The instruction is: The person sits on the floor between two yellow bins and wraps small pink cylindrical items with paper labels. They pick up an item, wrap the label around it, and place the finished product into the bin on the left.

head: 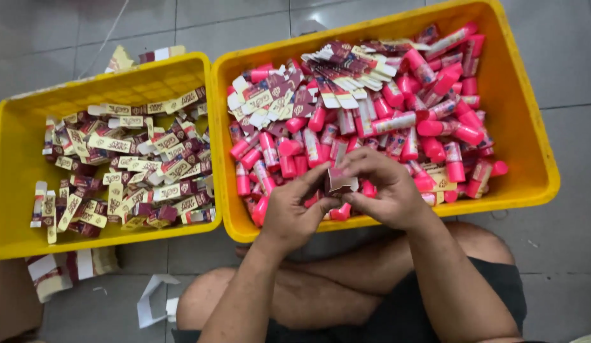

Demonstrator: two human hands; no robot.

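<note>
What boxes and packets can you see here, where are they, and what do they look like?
Small carton: held between left hand and right hand, maroon and white.
Flat cartons: fanned at the back of the right yellow crate, maroon and cream.
Pink tubes: heaped in that crate, labelled.
Filled cartons: piled in the left yellow crate, oblong.

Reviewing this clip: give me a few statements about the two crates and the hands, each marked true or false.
1. Both hands, left hand and right hand, hold one small carton. True.
2. The right crate holds only flat cartons. False: it holds pink tubes and a fanned stack of flat cartons.
3. The left crate holds filled-looking small boxes. True.
4. Both crates are blue. False: both are yellow.
5. The crates sit on a tiled floor. True.
</note>
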